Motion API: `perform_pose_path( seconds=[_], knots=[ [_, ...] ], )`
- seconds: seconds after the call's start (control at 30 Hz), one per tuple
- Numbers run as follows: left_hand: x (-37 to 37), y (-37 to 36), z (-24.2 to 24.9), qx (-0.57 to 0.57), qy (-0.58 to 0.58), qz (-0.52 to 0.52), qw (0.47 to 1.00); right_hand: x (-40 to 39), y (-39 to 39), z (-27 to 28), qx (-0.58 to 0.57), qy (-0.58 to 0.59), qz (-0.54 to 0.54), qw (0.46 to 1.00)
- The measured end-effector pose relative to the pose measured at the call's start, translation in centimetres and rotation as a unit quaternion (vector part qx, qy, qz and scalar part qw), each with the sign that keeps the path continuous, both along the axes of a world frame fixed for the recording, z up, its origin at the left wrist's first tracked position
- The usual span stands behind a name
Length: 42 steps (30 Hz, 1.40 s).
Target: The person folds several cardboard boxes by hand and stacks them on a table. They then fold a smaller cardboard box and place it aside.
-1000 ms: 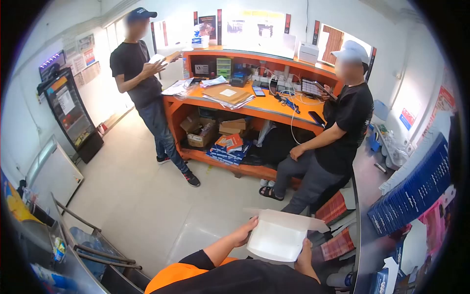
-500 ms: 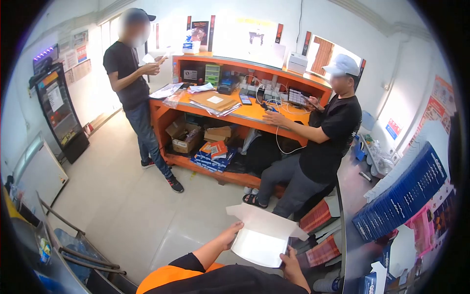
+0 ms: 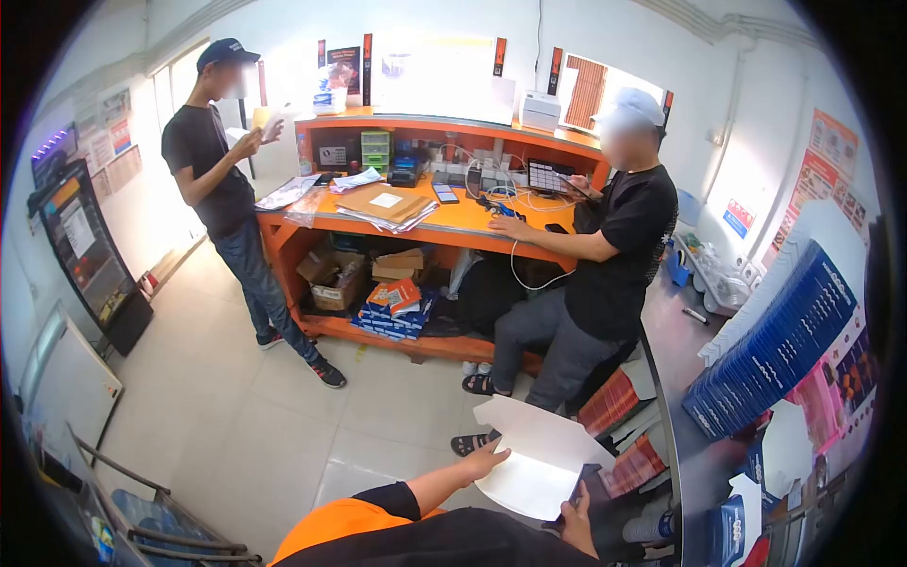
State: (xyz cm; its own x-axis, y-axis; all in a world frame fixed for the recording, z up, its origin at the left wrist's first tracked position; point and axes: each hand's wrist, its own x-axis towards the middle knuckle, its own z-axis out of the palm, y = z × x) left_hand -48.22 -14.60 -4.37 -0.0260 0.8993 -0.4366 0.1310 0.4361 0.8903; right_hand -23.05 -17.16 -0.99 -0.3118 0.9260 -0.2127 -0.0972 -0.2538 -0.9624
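A partly folded cardboard box (image 3: 531, 484), white inside and dark blue on its outer right side, is held low in front of me with its lid flap raised. My left hand (image 3: 485, 463) grips its left edge, thumb on the white inner face. On the right side, my right hand (image 3: 576, 519) is closed round the box's edge near the bottom corner. The outer face and the fingers beneath are mostly hidden. To the right, a tall stack of nested blue boxes (image 3: 775, 345) leans on a metal counter (image 3: 673, 364).
An orange counter (image 3: 435, 219) carries papers, cables and a tablet. One person (image 3: 222, 180) stands at its left end holding papers; another person (image 3: 619, 227) sits at its right. Red stacked cartons (image 3: 609, 402) sit below the metal counter. Chairs (image 3: 179, 539) stand at lower left.
My view has shifted, and the box with both hands appears farther right. The seated person's hand now rests lower on the orange counter, and a sandalled foot shows beside the box.
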Motion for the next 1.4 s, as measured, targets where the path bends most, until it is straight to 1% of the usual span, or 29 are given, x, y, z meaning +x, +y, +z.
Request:
perform_pose_path(
  seconds=[0.07, 0.17, 0.2, 0.27, 0.3, 0.33, 0.37, 0.4, 0.47, 0.57, 0.6, 0.63, 0.67, 0.7, 0.73, 0.77, 0.8, 0.83, 0.87, 0.9, 1.03, 1.1, 1.13, 1.2, 1.23, 1.27, 1.33, 1.37, 1.4],
  knots=[
    [-0.4, -0.3, 0.0, -0.035, -0.090, 0.018, 0.995, 0.1, 1.0, -2.8, 0.101, 0.005, 0.040, 0.994],
    [-1.0, -0.8, -0.9, -0.107, -0.235, 0.069, 0.964, -0.9, 0.9, 0.0, 0.005, 0.082, 0.083, 0.993],
    [-1.0, -1.1, -1.6, -0.136, -0.284, 0.091, 0.945, -1.0, 1.1, -0.2, 0.015, 0.092, 0.097, 0.991],
    [-1.1, -0.5, -6.9, -0.164, -0.372, 0.057, 0.912, -1.2, 0.8, -0.3, 0.006, 0.127, 0.126, 0.984],
    [-1.2, -0.3, -7.0, -0.178, -0.414, 0.038, 0.892, -1.4, 0.7, -0.3, 0.003, 0.145, 0.138, 0.980],
    [-0.9, -0.4, -7.1, -0.212, -0.427, 0.017, 0.879, -1.4, 0.6, -0.7, 0.016, 0.129, 0.131, 0.983],
    [-0.5, -0.3, -7.2, -0.241, -0.441, 0.001, 0.865, -1.1, 0.4, -0.7, -0.004, 0.124, 0.110, 0.986],
    [0.3, 0.6, -11.4, -0.201, -0.490, -0.073, 0.845, -0.9, 0.3, -0.7, -0.023, 0.121, 0.086, 0.989],
    [1.7, 2.6, -15.0, -0.169, -0.532, -0.146, 0.817, -0.1, 0.2, -0.5, -0.056, 0.107, 0.035, 0.992],
    [3.6, 3.8, -11.0, -0.195, -0.519, -0.136, 0.821, 0.9, 0.1, -1.3, -0.090, 0.071, -0.037, 0.993],
    [4.1, 3.3, -6.4, -0.179, -0.425, -0.090, 0.883, 1.3, 0.4, -2.7, -0.091, 0.059, -0.060, 0.992],
    [4.8, 3.8, -5.6, -0.199, -0.370, -0.050, 0.906, 1.3, 0.2, -3.1, -0.093, 0.048, -0.085, 0.991],
    [5.0, 4.3, -6.3, -0.199, -0.335, -0.002, 0.921, 1.6, 0.1, -3.1, -0.122, 0.071, -0.086, 0.986],
    [5.6, 4.5, -6.6, -0.199, -0.299, 0.041, 0.933, 1.7, 0.3, -1.6, -0.151, 0.094, -0.092, 0.980],
    [6.1, 4.3, -7.0, -0.191, -0.297, 0.063, 0.934, 2.2, 0.3, -0.3, -0.181, 0.119, -0.104, 0.971],
    [6.4, 4.1, -6.9, -0.186, -0.292, 0.079, 0.935, 2.2, 0.2, 0.3, -0.150, 0.089, -0.168, 0.970],
    [6.4, 3.7, -7.9, -0.179, -0.325, 0.068, 0.926, 3.4, 0.6, -0.1, -0.146, 0.068, -0.160, 0.974],
    [6.4, 3.7, -8.8, -0.178, -0.358, 0.054, 0.915, 4.0, 0.7, 0.0, -0.156, 0.070, -0.210, 0.963],
    [6.9, 3.2, -7.9, -0.178, -0.366, 0.063, 0.911, 5.0, 0.7, 0.6, -0.154, 0.076, -0.221, 0.960],
    [7.2, 2.9, -6.8, -0.178, -0.372, 0.075, 0.908, 5.9, 0.8, 0.7, -0.152, 0.060, -0.213, 0.963],
    [9.6, 5.7, -7.2, -0.152, -0.355, 0.014, 0.922, 9.6, 0.8, 1.4, -0.127, 0.036, -0.188, 0.973],
    [11.7, 6.3, -7.5, -0.123, -0.366, 0.016, 0.922, 12.1, 0.7, 2.6, -0.100, 0.013, -0.227, 0.969],
    [13.6, 6.7, -4.9, -0.141, -0.384, 0.000, 0.913, 13.5, 0.5, 3.2, -0.084, -0.004, -0.238, 0.968],
    [17.6, 8.6, -3.4, -0.134, -0.397, -0.039, 0.907, 18.4, 0.5, 2.3, 0.018, 0.006, -0.319, 0.948],
    [19.5, 9.3, -2.7, -0.128, -0.404, -0.056, 0.904, 21.1, 0.4, 2.6, 0.088, 0.009, -0.379, 0.921],
    [21.6, 9.8, -1.8, -0.128, -0.407, -0.052, 0.903, 23.9, 0.1, 3.5, 0.119, -0.011, -0.444, 0.888],
    [25.5, 10.3, 0.1, -0.123, -0.415, -0.039, 0.901, 29.1, -1.0, 5.8, 0.251, -0.083, -0.555, 0.788],
    [27.4, 10.4, 0.7, -0.126, -0.417, -0.036, 0.899, 31.8, -1.5, 6.3, 0.269, -0.128, -0.598, 0.744],
    [29.1, 10.3, 1.2, -0.129, -0.420, -0.032, 0.898, 33.7, -2.3, 8.1, 0.284, -0.248, -0.615, 0.693]
  ],
)
